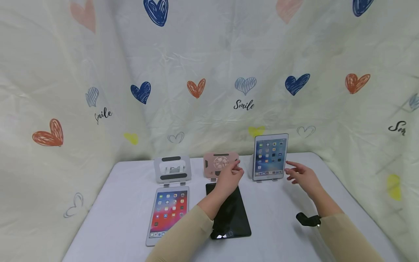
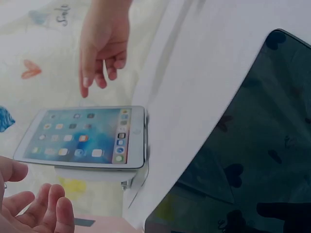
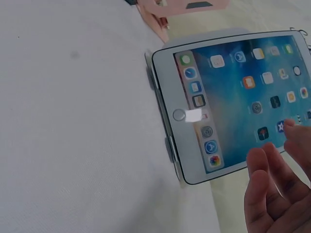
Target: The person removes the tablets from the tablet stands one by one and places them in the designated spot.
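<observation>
A white tablet [image 1: 271, 156] with its lit home screen leans upright on a stand at the back right of the table. Just off its right edge is my right hand [image 1: 304, 179], fingers extended and loosely bent, holding nothing; in the right wrist view its fingertips overlap the screen's edge. My left hand [image 1: 229, 179] hovers left of the tablet, in front of a pink stand [image 1: 212, 163] with a round cut-out pattern, its fingers relaxed around nothing. Under my left forearm a black tablet [image 1: 234, 214] lies flat with a dark screen, partly hidden by the arm.
On the left, a second white tablet [image 1: 170, 211] with a red and blue screen lies flat before a grey-white stand [image 1: 172, 178]. The white table [image 1: 118, 203] backs onto a curtain [image 1: 203, 120] printed with hearts. A black band [image 1: 309, 219] circles my right wrist.
</observation>
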A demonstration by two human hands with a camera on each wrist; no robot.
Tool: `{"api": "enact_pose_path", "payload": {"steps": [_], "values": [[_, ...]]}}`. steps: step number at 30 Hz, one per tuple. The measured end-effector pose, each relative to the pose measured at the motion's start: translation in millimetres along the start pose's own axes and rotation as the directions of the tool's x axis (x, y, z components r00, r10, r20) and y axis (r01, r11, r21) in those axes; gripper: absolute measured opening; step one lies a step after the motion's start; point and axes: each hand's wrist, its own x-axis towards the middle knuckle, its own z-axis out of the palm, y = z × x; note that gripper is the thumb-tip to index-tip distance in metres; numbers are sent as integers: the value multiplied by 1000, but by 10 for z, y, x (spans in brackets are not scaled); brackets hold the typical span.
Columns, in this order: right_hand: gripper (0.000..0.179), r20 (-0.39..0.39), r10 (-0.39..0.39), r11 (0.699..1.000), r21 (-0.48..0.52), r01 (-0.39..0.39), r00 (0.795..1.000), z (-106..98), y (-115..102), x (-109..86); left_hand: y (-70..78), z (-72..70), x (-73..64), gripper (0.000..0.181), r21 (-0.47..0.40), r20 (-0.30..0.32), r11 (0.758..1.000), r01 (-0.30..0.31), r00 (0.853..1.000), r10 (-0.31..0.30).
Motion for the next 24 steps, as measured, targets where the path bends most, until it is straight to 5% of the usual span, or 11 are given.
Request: {"api": "enact_pose_path", "payload": {"steps": [11, 24], "values": [[71, -97, 67, 998, 16, -65, 993, -54, 60, 146, 199, 130, 223, 47, 45, 1, 998, 42, 999, -42], [69, -94, -29, 996, -92, 21, 995, -51, -43, 329, 279, 250, 446, 48, 103, -13, 993, 53, 999, -52]]}}
